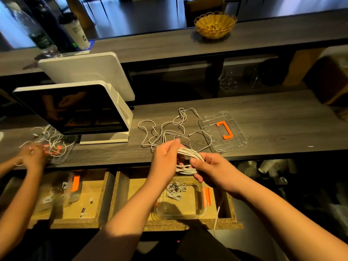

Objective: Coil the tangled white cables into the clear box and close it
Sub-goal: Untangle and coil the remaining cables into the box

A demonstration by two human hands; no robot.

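My left hand (165,157) and my right hand (209,166) together grip a coil of white cable (189,153) just above the counter's front edge. From the coil, loose white cable (165,129) runs back in tangled loops over the dark wooden counter (263,113). A clear lid with an orange handle (223,131) lies flat on the counter to the right of the tangle. Below my hands, in an open wooden drawer, sits the clear box (180,208) with orange latches. A few small coiled cables (175,191) lie inside it.
A white point-of-sale screen (75,108) stands on the counter at left. Another person's hands (32,157) work on cables over a second clear box at far left. A wicker basket (214,25) sits on the upper shelf. A second drawer (75,200) is open at lower left.
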